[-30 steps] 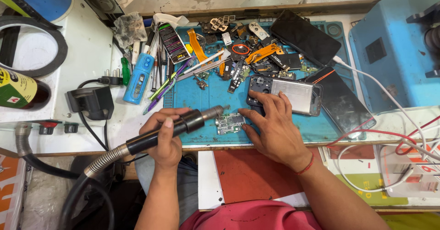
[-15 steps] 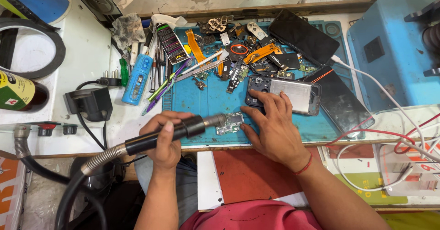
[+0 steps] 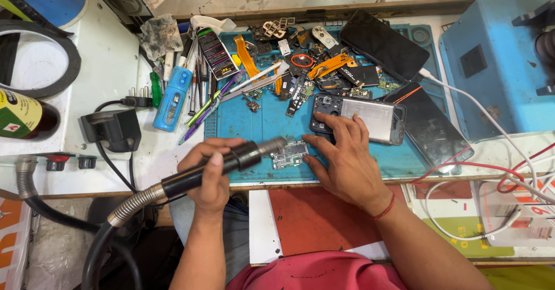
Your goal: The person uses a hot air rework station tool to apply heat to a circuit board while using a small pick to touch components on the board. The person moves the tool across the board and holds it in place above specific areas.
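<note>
Here, at a cluttered repair bench, your left hand [image 3: 211, 177] is wrapped around the black cylindrical hot-air handpiece [image 3: 222, 165], fingers closed tight on its barrel, its metal nozzle tip pointing right at the small green circuit board [image 3: 290, 153]. That board lies flat on the blue rubber work mat [image 3: 266, 122], near the mat's front edge, between your two hands. Your right hand [image 3: 346, 165] rests spread and flat on the mat just right of the board; the thumb tip appears to touch the board's right edge, though the view is too small to be sure. The fingertips [image 3: 341, 122] reach up onto the lower edge of the opened phone with the silver battery [image 3: 370, 119].

The handpiece's ribbed metal hose [image 3: 136, 203] runs down and left out of sight under the bench. Your forearms are cut off at the bottom edge. The heap of small phone parts [image 3: 300, 64] at the back of the mat is too tangled to sort piece by piece.

A black power adapter [image 3: 113, 129] sits on the white bench top left of the mat; a large blue metal box [image 3: 497, 58] stands at right.
</note>
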